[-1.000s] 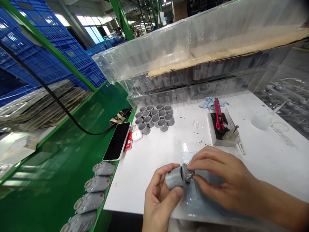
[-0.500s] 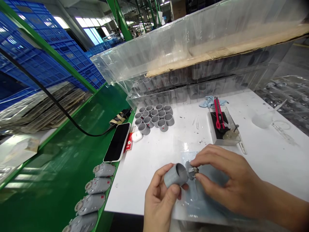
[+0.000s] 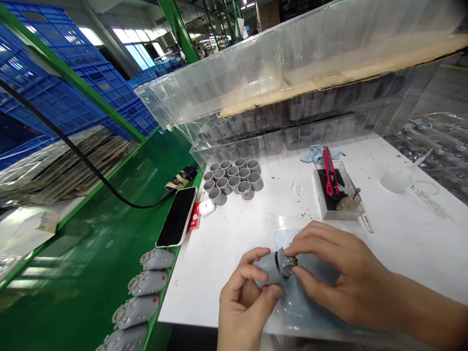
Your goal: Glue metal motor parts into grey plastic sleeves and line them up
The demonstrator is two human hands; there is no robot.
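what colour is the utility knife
The utility knife is red with black parts, best seen in the head view.

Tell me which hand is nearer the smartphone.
Left. The smartphone lies off to the left of the left hand; the right hand is farther away, on the left hand's other side.

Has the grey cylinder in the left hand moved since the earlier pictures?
Yes: the cylinder went rightward relative to the phone, onto the metal-fitted cap in the right hand.
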